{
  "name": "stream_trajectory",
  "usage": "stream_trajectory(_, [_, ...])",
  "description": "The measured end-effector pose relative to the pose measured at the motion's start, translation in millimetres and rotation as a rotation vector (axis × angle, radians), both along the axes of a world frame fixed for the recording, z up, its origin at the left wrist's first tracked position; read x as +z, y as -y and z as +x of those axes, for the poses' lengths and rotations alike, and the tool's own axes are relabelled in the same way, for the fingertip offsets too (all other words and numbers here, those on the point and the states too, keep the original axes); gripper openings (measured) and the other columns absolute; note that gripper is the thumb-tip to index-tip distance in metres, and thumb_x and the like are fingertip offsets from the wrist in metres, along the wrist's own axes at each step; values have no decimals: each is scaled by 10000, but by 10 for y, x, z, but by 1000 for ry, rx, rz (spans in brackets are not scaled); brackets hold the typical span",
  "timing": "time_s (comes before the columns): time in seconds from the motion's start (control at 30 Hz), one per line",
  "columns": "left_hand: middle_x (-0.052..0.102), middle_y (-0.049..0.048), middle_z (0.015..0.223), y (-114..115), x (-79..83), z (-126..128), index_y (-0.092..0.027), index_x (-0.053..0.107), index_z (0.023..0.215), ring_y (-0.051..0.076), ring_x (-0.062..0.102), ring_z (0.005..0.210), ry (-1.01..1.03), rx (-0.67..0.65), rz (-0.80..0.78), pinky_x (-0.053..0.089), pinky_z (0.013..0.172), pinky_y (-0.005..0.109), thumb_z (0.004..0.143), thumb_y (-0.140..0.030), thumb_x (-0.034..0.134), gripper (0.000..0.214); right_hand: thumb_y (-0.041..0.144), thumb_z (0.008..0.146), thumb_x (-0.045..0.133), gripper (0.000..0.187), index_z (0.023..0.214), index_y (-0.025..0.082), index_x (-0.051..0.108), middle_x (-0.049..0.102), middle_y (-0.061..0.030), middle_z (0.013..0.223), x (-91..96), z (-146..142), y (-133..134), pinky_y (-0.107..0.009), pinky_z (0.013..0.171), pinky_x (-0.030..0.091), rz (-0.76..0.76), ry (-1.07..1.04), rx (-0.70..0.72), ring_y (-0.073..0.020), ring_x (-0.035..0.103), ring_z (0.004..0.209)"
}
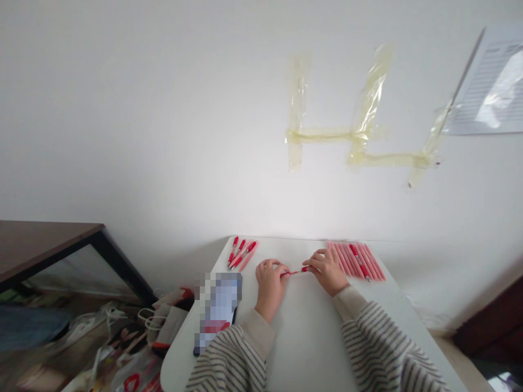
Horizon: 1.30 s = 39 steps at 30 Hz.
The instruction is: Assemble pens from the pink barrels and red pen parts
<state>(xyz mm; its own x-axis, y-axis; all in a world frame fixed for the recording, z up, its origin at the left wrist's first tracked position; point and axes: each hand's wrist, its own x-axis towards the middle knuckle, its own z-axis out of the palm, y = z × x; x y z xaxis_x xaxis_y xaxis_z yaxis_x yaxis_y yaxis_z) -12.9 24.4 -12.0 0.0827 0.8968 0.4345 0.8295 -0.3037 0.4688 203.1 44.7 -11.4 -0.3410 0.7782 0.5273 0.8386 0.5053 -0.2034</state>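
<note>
Over the white table, my left hand (271, 283) is closed in a pinch on one end of a red pen, its thin refill (295, 272) showing between the two hands. My right hand (326, 269) pinches the other red piece of the pen (304, 269), which has a pale tip facing left. The two pieces lie nearly in line; whether the refill enters the right-hand piece cannot be made out. Right of my right hand lies a row of several pink pen sleeves (347, 258) with a red pen (358, 261) on top.
Several red pens (242, 251) lie at the table's back left corner. A phone (220, 310), partly blurred out, lies along the left side of the table (306, 337). The wall stands directly behind. Bags and cables (110, 316) clutter the floor at left, beside a brown desk (49, 239).
</note>
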Motion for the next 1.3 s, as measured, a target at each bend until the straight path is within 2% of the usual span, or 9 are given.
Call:
stream_trajectory(0.3, [618, 44, 1162, 26, 54, -4, -331, 776, 903, 292, 440, 1183, -43, 77, -69, 276, 1076, 556, 840, -299, 695, 108, 306, 962, 584, 177, 1055, 331, 731, 741, -25, 1024, -26, -9, -18, -530, 1033, 354, -84, -14, -7, -280, 521, 1121])
stream_trajectory(0.53, [618, 42, 1175, -1, 57, -3, -315, 776, 882, 284, 440, 1183, -31, 95, -68, 298, 1064, 535, 840, -293, 694, 95, 357, 953, 591, 191, 1076, 368, 737, 724, -27, 1033, 41, 1, 19, -551, 1046, 339, -130, -6, 18, -279, 506, 1143])
stream_trajectory(0.77, [617, 29, 1152, -16, 44, -11, -327, 773, 856, 269, 450, 1169, 1, 83, -15, 309, 1070, 519, 807, -274, 726, 86, 231, 912, 629, 267, 1108, 383, 728, 709, -24, 1045, -4, 22, -13, -558, 1051, 343, -108, 4, 4, -285, 493, 1151])
stream_trajectory(1.0, [610, 34, 1149, -17, 53, -13, -312, 772, 880, 264, 456, 1171, 44, 55, 4, 301, 1088, 505, 786, -259, 741, 112, 302, 969, 556, 254, 1135, 383, 731, 682, -53, 1079, -58, 39, -42, -528, 1027, 379, -43, -11, -11, -286, 486, 1133])
stream_trajectory(1.3, [611, 33, 1141, -2, 80, -18, -304, 762, 888, 265, 459, 1170, 69, 39, 34, 287, 1099, 502, 767, -244, 758, 134, 312, 992, 508, 256, 1137, 331, 717, 721, -55, 1027, -14, 24, -26, -526, 1022, 389, -37, -38, -6, -284, 528, 1097])
